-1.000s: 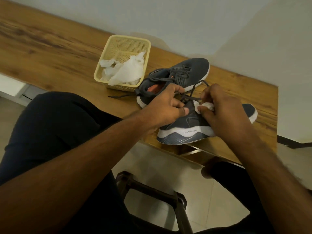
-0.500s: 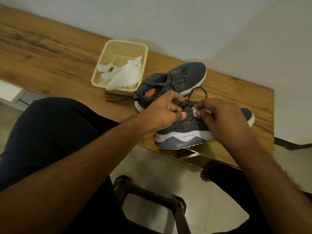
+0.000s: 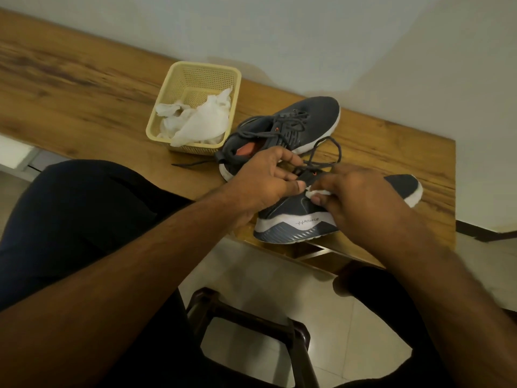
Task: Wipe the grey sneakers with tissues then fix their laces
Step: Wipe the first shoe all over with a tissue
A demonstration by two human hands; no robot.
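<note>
Wiping down the near grey sneaker [image 3: 302,217] at the table edge

My right hand [image 3: 361,197] pinches a small wad of tissue [image 3: 314,191] against its side, my left hand [image 3: 263,183] curls around the collar. Other sneaker [image 3: 305,121] sits behind, beside the tissue basket [image 3: 195,77].

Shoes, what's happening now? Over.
Left hand steadies near sneaker at its collar. Right hand pinches tissue against its side. Loose laces close by.

bare table [image 3: 84,88] left, basket [image 3: 179,88] beside far sneaker [image 3: 313,119]
</note>
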